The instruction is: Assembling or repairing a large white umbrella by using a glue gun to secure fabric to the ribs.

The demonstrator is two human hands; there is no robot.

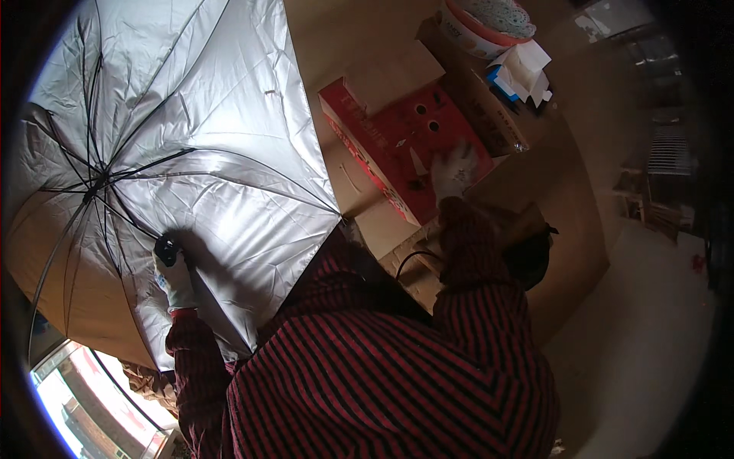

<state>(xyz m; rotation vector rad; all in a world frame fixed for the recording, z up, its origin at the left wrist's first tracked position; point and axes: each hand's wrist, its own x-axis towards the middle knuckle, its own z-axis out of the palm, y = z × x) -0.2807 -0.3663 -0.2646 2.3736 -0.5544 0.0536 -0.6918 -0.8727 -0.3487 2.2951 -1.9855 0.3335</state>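
Note:
An umbrella (245, 138) with a silvery inner lining and thin dark ribs stands spread open at the left. Its shaft slants down from the hub to a black handle (166, 248), and my left hand (177, 281), in a white glove, is closed around that handle. My right hand (454, 174), gloved too, is over the right part of a red cardboard box (397, 128). Its fingers look stretched out, slightly blurred, with nothing visible in them. The box's top has dark round holes and pale printed shapes, and a brown flap (394, 76) sticks out at its far side.
At the far right sits a round tub (470, 34) with a red rim and patterned cloth, beside a torn white and blue carton (524, 69). A black object (529, 258) lies right of my right forearm. A bright opening (88, 398) shows at the lower left.

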